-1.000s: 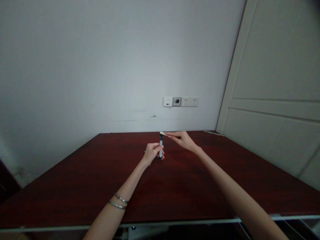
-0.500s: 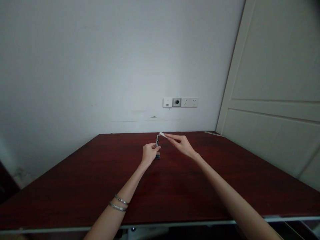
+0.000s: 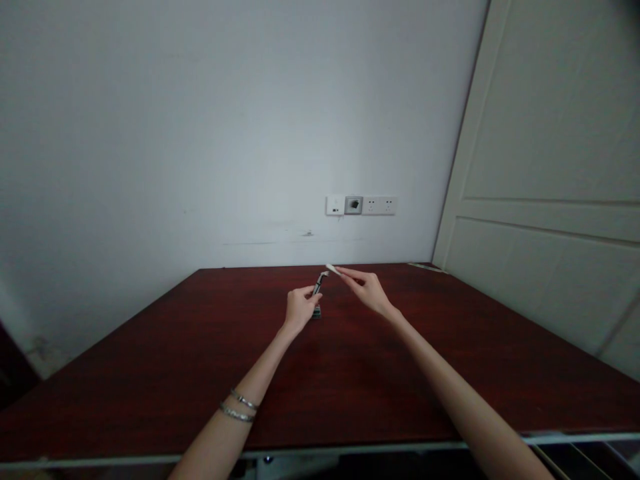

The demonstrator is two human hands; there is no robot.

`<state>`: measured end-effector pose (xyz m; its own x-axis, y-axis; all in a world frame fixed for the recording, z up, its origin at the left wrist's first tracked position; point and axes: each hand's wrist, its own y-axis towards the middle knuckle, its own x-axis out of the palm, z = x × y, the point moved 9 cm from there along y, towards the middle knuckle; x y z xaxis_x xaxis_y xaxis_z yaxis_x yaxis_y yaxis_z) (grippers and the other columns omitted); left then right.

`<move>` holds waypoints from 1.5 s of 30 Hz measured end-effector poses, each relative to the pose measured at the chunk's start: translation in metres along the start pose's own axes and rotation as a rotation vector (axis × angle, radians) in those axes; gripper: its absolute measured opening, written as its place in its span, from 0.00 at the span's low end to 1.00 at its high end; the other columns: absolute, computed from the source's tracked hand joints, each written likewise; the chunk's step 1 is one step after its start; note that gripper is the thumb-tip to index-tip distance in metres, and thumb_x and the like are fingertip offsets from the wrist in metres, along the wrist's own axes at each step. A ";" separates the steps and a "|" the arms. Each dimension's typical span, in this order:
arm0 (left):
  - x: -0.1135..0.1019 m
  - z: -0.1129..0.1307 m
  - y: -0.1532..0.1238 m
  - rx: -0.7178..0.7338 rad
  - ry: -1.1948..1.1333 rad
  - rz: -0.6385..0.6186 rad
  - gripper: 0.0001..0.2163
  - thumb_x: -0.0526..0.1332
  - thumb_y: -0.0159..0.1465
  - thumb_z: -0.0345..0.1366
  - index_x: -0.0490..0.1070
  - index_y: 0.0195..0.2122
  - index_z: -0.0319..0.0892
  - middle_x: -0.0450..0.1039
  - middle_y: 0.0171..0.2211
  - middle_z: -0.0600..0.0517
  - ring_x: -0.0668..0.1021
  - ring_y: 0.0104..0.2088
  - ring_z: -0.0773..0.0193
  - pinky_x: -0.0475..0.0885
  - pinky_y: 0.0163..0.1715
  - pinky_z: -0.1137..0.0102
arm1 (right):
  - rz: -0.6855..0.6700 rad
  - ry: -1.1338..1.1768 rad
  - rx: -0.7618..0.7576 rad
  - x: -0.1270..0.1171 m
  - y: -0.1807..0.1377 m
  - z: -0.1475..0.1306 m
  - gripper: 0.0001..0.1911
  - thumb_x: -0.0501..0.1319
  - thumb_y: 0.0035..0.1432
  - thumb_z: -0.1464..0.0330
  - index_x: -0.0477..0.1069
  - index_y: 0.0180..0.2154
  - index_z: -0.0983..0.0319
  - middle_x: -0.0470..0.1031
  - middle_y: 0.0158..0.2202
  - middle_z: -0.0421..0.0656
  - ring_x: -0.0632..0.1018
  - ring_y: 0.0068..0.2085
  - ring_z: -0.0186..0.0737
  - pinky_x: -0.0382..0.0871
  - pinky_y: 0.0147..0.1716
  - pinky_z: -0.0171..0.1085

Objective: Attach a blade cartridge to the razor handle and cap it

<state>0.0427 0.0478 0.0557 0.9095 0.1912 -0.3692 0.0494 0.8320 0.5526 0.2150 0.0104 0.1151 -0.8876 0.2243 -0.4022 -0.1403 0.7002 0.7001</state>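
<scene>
My left hand (image 3: 300, 309) is closed around a slim dark-and-silver tool (image 3: 319, 285) with a bent, pale tip; its exact kind is too small to make out. The tool leans to the right above the table. Just below those fingers a small greenish box-like thing (image 3: 317, 312) shows, partly hidden by the hand. Between the thumb and fingertips of my right hand (image 3: 369, 290) is a small flat white piece (image 3: 332, 269), slanting down to the right. Its left end is very close to the tool's tip; whether they touch I cannot tell.
Both hands are over a dark red wooden table (image 3: 210, 373). A white wall with sockets (image 3: 379, 205) rises behind its far edge. On the right stands a pale panelled door (image 3: 545, 167), and a thin flat strip (image 3: 426, 267) lies at the back right corner.
The tool in my left hand has tipped from nearly upright towards the right. My right hand has shifted slightly right with the white piece.
</scene>
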 end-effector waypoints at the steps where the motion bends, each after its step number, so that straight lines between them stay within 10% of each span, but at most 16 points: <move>1: -0.001 0.001 0.000 0.016 -0.003 0.007 0.09 0.61 0.54 0.33 0.77 0.34 0.39 0.78 0.27 0.50 0.79 0.30 0.59 0.71 0.31 0.69 | 0.046 0.008 0.031 -0.005 -0.001 0.003 0.20 0.55 0.56 0.59 0.73 0.46 0.62 0.78 0.38 0.45 0.77 0.38 0.44 0.69 0.36 0.39; 6: -0.005 0.011 -0.001 0.117 -0.039 0.031 0.10 0.59 0.56 0.33 0.76 0.37 0.38 0.78 0.36 0.48 0.78 0.36 0.58 0.70 0.39 0.67 | 0.128 0.185 0.210 -0.009 -0.019 0.012 0.20 0.56 0.54 0.56 0.74 0.36 0.66 0.67 0.18 0.38 0.67 0.20 0.32 0.59 0.19 0.31; 20: -0.001 0.013 -0.003 0.067 -0.165 0.015 0.11 0.59 0.56 0.35 0.76 0.38 0.37 0.77 0.37 0.47 0.77 0.37 0.58 0.70 0.40 0.67 | -0.056 0.641 0.476 0.068 -0.076 0.006 0.16 0.54 0.54 0.54 0.62 0.32 0.61 0.57 0.16 0.31 0.54 0.14 0.25 0.47 0.10 0.26; 45: 0.012 0.020 -0.007 0.030 -0.282 -0.127 0.11 0.60 0.54 0.38 0.76 0.31 0.36 0.75 0.28 0.51 0.74 0.30 0.64 0.69 0.33 0.72 | -0.008 0.764 0.390 0.062 -0.059 -0.021 0.15 0.56 0.54 0.55 0.62 0.31 0.61 0.56 0.15 0.31 0.53 0.14 0.24 0.45 0.11 0.26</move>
<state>0.0616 0.0338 0.0622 0.9738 -0.0688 -0.2168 0.1782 0.8231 0.5392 0.1591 -0.0314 0.0609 -0.9590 -0.2013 0.1993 -0.1109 0.9141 0.3900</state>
